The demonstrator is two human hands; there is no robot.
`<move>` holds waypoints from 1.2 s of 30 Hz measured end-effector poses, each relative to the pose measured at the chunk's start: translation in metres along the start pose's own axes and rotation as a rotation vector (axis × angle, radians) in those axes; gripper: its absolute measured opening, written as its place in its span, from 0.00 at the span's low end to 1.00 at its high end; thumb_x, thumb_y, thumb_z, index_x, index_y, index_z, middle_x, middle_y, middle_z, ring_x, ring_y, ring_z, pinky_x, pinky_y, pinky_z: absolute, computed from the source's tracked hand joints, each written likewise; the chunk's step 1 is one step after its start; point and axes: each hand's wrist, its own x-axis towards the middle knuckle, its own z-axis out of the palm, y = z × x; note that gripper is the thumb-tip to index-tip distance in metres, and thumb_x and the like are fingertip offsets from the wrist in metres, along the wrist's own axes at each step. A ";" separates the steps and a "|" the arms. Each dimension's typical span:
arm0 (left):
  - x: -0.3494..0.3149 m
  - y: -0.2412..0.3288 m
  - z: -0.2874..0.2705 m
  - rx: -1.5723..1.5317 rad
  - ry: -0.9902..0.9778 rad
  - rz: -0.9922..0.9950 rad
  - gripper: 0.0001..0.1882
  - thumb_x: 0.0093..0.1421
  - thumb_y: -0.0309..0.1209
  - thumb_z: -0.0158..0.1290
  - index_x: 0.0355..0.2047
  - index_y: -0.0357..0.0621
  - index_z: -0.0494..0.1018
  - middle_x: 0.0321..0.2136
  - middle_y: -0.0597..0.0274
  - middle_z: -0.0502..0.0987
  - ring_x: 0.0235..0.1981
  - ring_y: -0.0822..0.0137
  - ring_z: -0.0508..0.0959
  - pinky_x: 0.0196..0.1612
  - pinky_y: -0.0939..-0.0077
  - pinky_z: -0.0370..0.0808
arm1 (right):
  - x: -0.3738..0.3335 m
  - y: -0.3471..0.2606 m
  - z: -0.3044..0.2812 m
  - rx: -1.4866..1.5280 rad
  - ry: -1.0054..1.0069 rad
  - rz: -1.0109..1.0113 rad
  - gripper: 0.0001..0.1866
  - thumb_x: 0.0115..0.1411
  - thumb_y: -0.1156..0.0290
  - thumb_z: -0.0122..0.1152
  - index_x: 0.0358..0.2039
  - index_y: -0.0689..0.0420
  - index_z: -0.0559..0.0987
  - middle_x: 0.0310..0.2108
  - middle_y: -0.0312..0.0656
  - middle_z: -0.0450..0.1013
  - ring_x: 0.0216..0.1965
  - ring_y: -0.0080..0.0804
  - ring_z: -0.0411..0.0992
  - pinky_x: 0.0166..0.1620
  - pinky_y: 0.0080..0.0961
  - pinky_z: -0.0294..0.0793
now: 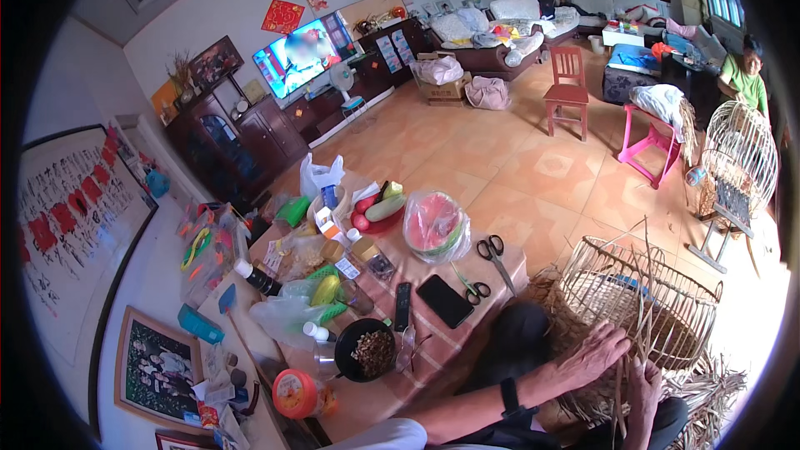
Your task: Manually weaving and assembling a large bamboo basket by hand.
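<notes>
At the lower right, a round open-work basket [575, 283] of pale strips rests by my knees, with several long strips [648, 254] rising from its near rim. My left hand [593, 357], a black band on its wrist, reaches to this rim with fingertips curled around the dry strips there. Just right of it and lower, my right hand [645, 393] is closed on the same bundle, whose ends hang down below between my hands. Loose dry strips [708, 383] lie heaped around the basket. My fingers partly hide the strips they grip.
Left of me a table with a striped cloth [408, 383] bears scissors [497, 262], a black phone [444, 300], a black bowl [346, 348] and wrapped watermelon [436, 227]. A red chair [567, 87] and pink stool [650, 146] stand beyond. Another person [744, 83] sits at right.
</notes>
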 end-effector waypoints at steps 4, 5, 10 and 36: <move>-0.002 -0.007 0.016 -0.064 0.139 0.107 0.17 0.63 0.29 0.49 0.50 0.36 0.75 0.43 0.52 0.74 0.51 0.53 0.74 0.58 0.59 0.72 | 0.002 0.011 0.005 -0.158 -0.045 -0.021 0.20 0.70 0.55 0.65 0.27 0.56 0.77 0.17 0.29 0.69 0.15 0.15 0.63 0.17 0.18 0.59; -0.001 -0.006 0.021 -0.117 0.044 0.115 0.16 0.63 0.29 0.49 0.49 0.36 0.76 0.41 0.53 0.74 0.50 0.53 0.75 0.57 0.60 0.72 | 0.002 0.015 0.001 -0.182 -0.062 -0.040 0.20 0.70 0.56 0.65 0.27 0.56 0.77 0.17 0.29 0.69 0.15 0.16 0.64 0.17 0.18 0.59; 0.010 -0.018 0.030 -0.203 0.123 0.134 0.11 0.64 0.31 0.48 0.40 0.39 0.77 0.36 0.54 0.75 0.42 0.54 0.77 0.50 0.59 0.74 | -0.017 0.050 -0.017 0.196 0.011 -0.265 0.21 0.74 0.56 0.56 0.28 0.58 0.75 0.17 0.33 0.69 0.17 0.23 0.69 0.23 0.23 0.69; 0.021 -0.018 0.013 -0.569 -0.093 -0.136 0.09 0.67 0.28 0.56 0.46 0.42 0.78 0.34 0.49 0.82 0.38 0.48 0.84 0.43 0.58 0.79 | -0.122 0.037 -0.144 0.690 0.621 -0.038 0.27 0.74 0.52 0.56 0.59 0.64 0.77 0.51 0.50 0.78 0.48 0.42 0.79 0.58 0.32 0.79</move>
